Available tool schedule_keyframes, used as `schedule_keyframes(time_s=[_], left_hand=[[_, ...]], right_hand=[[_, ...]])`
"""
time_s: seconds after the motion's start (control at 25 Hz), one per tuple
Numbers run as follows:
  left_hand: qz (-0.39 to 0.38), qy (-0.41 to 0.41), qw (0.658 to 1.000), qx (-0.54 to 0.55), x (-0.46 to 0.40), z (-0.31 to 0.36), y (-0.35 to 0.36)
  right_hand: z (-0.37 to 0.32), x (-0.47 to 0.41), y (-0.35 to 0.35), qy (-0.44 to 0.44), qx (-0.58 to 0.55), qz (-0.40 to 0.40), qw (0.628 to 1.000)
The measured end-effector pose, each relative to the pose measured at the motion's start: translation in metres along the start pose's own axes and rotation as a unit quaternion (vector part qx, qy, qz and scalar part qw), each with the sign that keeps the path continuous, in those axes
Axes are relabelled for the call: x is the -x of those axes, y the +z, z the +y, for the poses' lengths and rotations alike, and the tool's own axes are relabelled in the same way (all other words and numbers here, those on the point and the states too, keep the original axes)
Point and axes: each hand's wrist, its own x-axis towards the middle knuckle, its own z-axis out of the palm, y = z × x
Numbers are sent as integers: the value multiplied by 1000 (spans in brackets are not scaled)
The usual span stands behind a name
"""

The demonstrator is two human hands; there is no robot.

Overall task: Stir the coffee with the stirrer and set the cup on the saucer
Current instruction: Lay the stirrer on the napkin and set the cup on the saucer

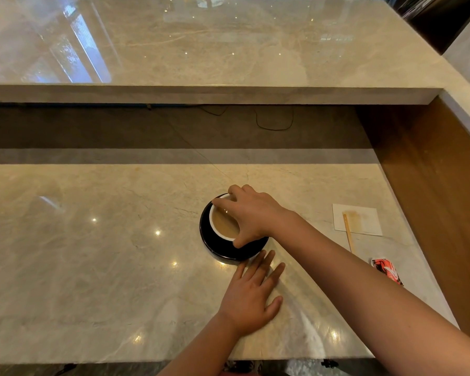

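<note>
I see the cup (pixel 223 222) of milky coffee sitting on the black saucer (pixel 217 246) on the marble counter (pixel 92 267). My right hand (pixel 251 215) grips its rim from above, fingers clamped around it. My left hand (pixel 251 297) lies flat, fingers spread, just beside the saucer. The stirrer (pixel 348 234) rests on a napkin (pixel 364 219) (well apart, to the right).

Right hand (pixel 251 217) gripping cup (pixel 223 226) on saucer (pixel 220 246)

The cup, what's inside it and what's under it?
Inside the cup is light brown coffee; the right hand covers part of it. Under it sits a black saucer. Whether the cup touches the saucer cannot be seen.
</note>
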Motion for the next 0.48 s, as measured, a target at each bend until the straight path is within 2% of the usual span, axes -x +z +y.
schedule_keyframes(time_s=[0.48], left_hand=[[-17,2,1000,3,-1,-1,0]], right_hand=[[0,8,2,7,-15,1,1000]])
